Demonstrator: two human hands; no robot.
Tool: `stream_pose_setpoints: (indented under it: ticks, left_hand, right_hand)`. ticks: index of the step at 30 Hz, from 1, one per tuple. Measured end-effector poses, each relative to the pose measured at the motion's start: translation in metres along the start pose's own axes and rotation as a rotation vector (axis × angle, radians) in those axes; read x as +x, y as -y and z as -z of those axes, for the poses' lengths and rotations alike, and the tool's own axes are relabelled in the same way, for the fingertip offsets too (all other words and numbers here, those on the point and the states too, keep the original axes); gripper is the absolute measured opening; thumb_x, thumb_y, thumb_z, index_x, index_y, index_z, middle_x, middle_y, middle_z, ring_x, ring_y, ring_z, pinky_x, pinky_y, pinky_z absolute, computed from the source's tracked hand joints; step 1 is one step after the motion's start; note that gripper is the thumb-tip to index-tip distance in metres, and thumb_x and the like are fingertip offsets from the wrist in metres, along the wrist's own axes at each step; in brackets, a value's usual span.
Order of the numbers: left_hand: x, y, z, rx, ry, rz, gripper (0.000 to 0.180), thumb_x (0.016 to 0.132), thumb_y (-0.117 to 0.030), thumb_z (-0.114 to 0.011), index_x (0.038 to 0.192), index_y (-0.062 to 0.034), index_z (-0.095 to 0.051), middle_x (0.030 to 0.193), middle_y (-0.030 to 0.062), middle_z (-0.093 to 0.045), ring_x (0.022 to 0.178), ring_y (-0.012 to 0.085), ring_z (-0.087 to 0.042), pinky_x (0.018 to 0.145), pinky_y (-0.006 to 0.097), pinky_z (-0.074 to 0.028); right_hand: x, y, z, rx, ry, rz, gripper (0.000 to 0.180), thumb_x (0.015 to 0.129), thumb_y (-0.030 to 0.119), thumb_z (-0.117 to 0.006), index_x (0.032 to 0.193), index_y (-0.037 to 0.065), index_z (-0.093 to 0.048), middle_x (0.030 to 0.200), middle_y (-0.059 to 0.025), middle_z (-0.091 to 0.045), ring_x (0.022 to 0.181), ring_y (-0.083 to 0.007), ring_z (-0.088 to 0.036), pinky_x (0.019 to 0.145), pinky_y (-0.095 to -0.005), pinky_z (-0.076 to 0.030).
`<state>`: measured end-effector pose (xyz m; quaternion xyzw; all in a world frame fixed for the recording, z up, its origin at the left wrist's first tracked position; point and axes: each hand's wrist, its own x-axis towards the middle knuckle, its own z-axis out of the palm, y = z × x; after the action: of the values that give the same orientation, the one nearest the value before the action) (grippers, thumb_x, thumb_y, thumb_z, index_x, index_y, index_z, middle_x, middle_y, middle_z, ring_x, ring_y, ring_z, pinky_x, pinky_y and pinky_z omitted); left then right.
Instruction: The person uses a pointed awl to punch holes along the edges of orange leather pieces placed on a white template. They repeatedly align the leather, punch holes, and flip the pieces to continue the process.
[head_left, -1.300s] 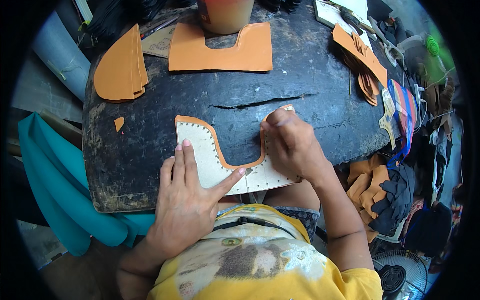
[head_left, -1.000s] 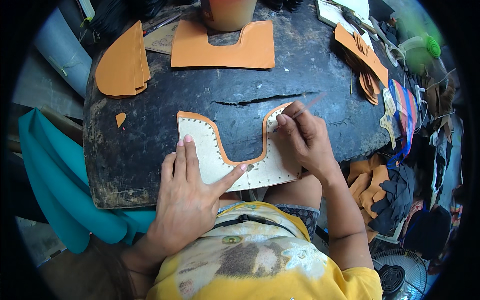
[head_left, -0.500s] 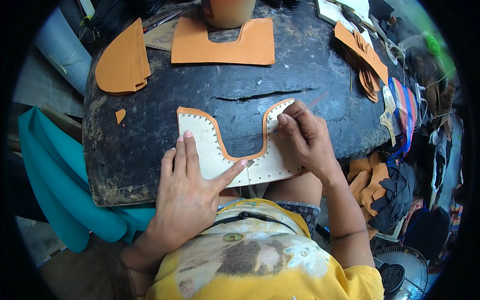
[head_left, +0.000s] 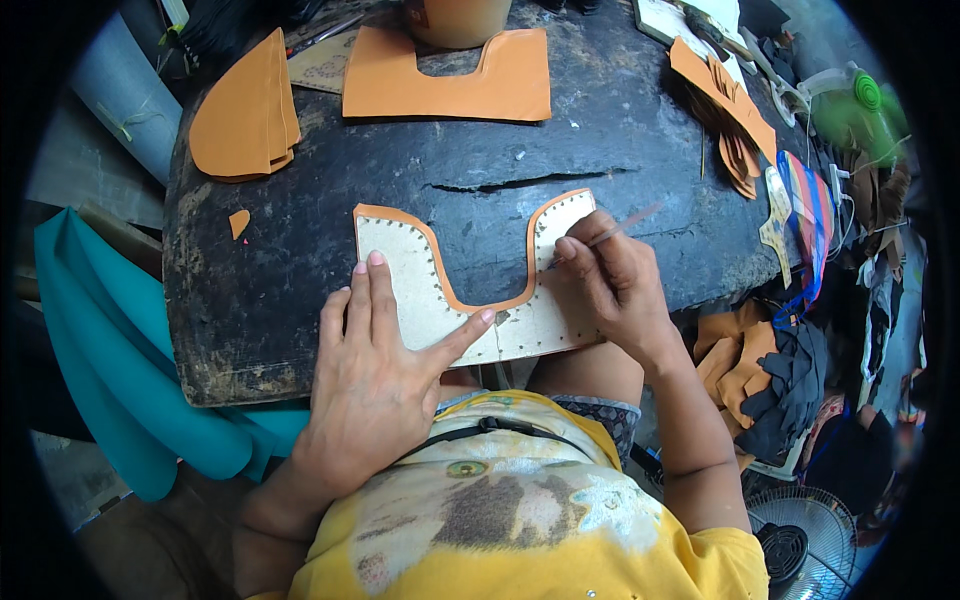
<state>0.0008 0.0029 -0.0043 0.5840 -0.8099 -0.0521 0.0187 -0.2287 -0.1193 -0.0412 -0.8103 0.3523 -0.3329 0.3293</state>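
Head view, looking down on a dark, worn, cracked desk (head_left: 300,300). Lying flat at the near edge: a U-shaped leather piece (head_left: 440,290), pale side up, orange folded rim along the inner curve, a row of small holes along the border. Near edge of the piece overhanging the desk slightly, above the lap.

Left hand (head_left: 375,370) spread flat on the left limb of the U-shaped leather piece, fingers (head_left: 365,300) stretched open and pressing down, thumb angled out toward the bottom of the curve. Gripping nothing.

Right hand (head_left: 610,285) resting on the right limb of the piece, fingers closed in a pinch around a thin stick-like tool (head_left: 615,228), its tip at the orange rim, its free end pointing up and right, blurred. Kind of tool too fine to tell.

Farther back on the desk: a larger orange cut piece (head_left: 450,85) with a notch in its far edge, just beside the base of a round container (head_left: 455,15) mostly cut off by the frame. To the left, a stack of rounded orange pieces (head_left: 240,115), and a small orange scrap (head_left: 238,222) well apart from the work. At the right rim, a heap of narrow orange offcuts (head_left: 725,115).

Below left of the desk, teal cloth (head_left: 110,350). Lower right, dark and tan scraps in a pile (head_left: 770,375) and a small fan (head_left: 800,545). Yellow shirt (head_left: 520,510) filling the bottom.
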Motion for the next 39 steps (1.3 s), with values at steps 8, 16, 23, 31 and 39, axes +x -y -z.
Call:
stream_pose_setpoints:
  ticks: [8,16,23,31,39]
  left_hand:
    - [-0.004,0.001,0.002,-0.051,-0.063,0.093,0.074,0.077,-0.02,-0.073,0.148,-0.0167,-0.052,0.142,0.037,-0.044,0.13,0.0436,-0.049,0.105,0.053,-0.034]
    - [-0.003,0.017,-0.007,-0.115,-0.144,0.135,0.072,0.072,-0.025,-0.078,0.134,0.0053,-0.055,0.138,0.0243,-0.053,0.123,0.0345,-0.054,0.102,0.048,-0.036]
    - [-0.001,0.025,-0.001,-0.105,-0.137,0.079,0.06,0.079,-0.027,-0.076,0.127,0.0054,-0.06,0.13,0.022,-0.058,0.116,0.03,-0.054,0.098,0.046,-0.037]
    - [0.006,0.009,0.002,-0.178,-0.085,0.126,0.056,0.083,-0.016,-0.074,0.129,0.0096,-0.056,0.132,0.0243,-0.053,0.122,0.0374,-0.051,0.104,0.047,-0.041]
    - [0.004,0.002,-0.009,-0.152,-0.159,0.129,0.052,0.085,-0.013,-0.074,0.127,0.012,-0.055,0.132,0.0285,-0.054,0.118,0.0397,-0.055,0.097,0.044,-0.052]
  right_hand:
    - [-0.003,0.0,-0.004,0.022,-0.019,-0.032,0.011,0.096,0.006,-0.064,0.092,0.002,-0.055,0.074,-0.0166,-0.058,0.066,-0.0364,-0.06,0.062,-0.0406,-0.048]
    - [-0.007,0.001,-0.008,-0.068,0.037,0.155,0.013,0.093,0.006,-0.068,0.092,0.002,-0.056,0.076,-0.0153,-0.057,0.07,-0.0346,-0.059,0.062,-0.0409,-0.049]
    - [-0.007,0.008,-0.003,0.06,-0.017,-0.078,0.011,0.096,0.006,-0.064,0.09,0.001,-0.056,0.069,-0.0155,-0.057,0.06,-0.0353,-0.059,0.059,-0.0366,-0.048]
    - [-0.011,0.013,-0.014,-0.053,-0.006,0.157,0.011,0.094,0.005,-0.065,0.091,0.0,-0.056,0.074,-0.0149,-0.057,0.066,-0.0356,-0.06,0.061,-0.0396,-0.049]
    - [-0.018,0.02,-0.013,0.001,0.049,-0.072,0.01,0.094,0.004,-0.065,0.093,0.002,-0.056,0.082,-0.0173,-0.059,0.079,-0.037,-0.061,0.068,-0.0421,-0.049]
